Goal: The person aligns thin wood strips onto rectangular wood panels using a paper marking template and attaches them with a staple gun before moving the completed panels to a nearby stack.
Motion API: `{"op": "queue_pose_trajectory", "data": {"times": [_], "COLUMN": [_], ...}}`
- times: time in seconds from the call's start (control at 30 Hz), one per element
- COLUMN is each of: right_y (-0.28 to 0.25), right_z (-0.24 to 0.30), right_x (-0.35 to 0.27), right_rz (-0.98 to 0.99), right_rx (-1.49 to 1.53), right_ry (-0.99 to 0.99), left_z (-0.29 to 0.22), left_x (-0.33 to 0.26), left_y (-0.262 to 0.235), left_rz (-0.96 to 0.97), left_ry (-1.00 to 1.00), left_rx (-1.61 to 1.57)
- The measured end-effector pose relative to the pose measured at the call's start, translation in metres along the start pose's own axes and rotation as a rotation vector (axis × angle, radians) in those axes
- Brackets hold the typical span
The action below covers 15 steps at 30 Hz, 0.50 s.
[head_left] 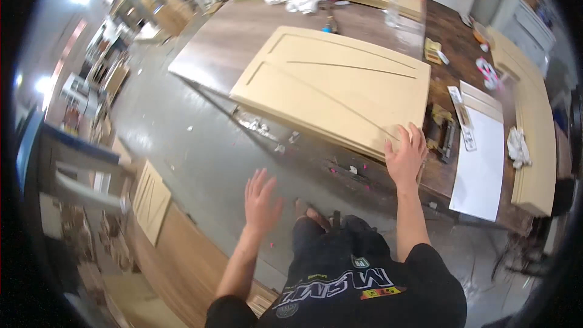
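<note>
One right hand (405, 159), fingers a bit spread, is at the near corner of a cream board (340, 76); honestly can't tell if it's touching. Most of the board stretches away and to the left of that hand, on a brown table (221, 39). White sheet (478, 173) off to its right, crumpled rag (518, 147) further right. Left hand (262, 205) hangs over the floor (176, 118), fingers loosely apart, nothing in it.

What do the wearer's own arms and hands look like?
The left hand and right hand are ungloved, and the forearms are bare. The short sleeves are black, like the shirt, which carries pale lettering and a red-and-yellow mark.
</note>
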State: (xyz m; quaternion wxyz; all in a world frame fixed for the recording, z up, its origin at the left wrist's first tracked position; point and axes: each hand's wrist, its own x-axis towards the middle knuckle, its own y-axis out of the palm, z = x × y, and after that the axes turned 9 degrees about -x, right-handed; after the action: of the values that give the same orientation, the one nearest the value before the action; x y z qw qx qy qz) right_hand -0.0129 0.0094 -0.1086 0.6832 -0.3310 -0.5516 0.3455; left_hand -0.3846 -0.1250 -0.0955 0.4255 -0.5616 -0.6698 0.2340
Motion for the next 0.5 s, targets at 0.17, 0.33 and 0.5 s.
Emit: {"op": "queue_pose_trajectory", "data": {"times": [0.17, 0.33, 0.5], "right_y": [0.034, 0.025, 0.018], "right_z": [-0.029, -0.024, -0.050], "right_x": [-0.011, -0.004, -0.011], "right_rz": [0.106, 0.093, 0.229], "right_rx": [0.342, 0.397, 0.596], "right_ry": [0.320, 0.400, 0.640], "left_z": [0.026, 0.115, 0.125], "left_x": [0.183, 0.265, 0.257], "left_y": [0.037, 0.078, 0.079], "left_rz": [0.317, 0.446, 0.278], "left_ry": [0.263, 0.570, 0.810], "left_rx": [0.179, 0.340, 0.127]}}
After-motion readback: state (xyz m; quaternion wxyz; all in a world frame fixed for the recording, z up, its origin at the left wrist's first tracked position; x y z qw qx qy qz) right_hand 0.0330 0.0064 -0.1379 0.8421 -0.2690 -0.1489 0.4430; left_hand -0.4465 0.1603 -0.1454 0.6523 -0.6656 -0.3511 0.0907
